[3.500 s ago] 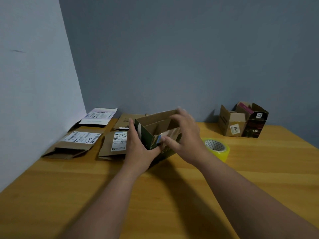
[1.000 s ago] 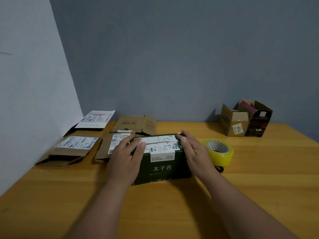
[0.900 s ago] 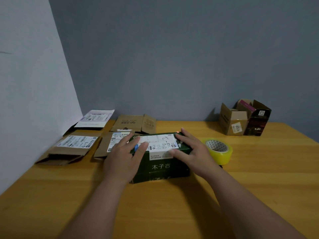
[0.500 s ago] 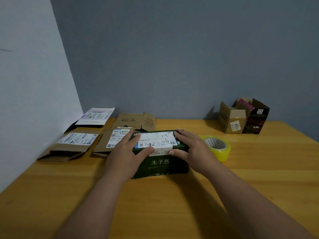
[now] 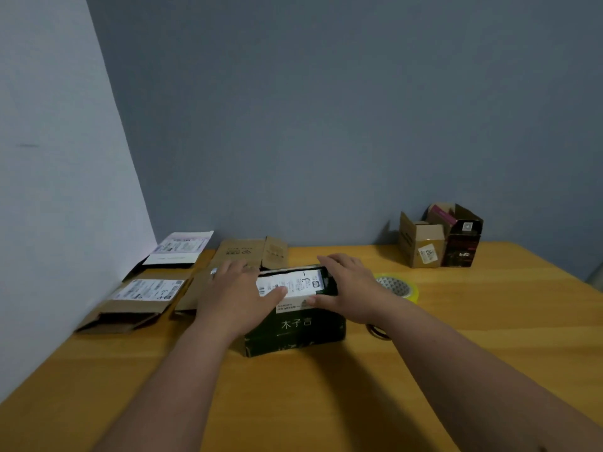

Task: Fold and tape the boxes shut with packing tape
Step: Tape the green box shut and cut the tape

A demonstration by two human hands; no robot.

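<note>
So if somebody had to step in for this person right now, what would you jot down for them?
Left hand: flat on the top of the dark green box, fingers straight, pressing the flaps down.
Right hand: also flat on the box top, at its right end.
The box stands on the wooden table, flaps folded shut under a white shipping label; no fresh tape visible on it.
The yellow packing tape roll lies just right of the box, untouched.
Left to do: tape this box, then fold and tape the flattened cardboard boxes at left. Two open boxes stand at the back right.
</note>
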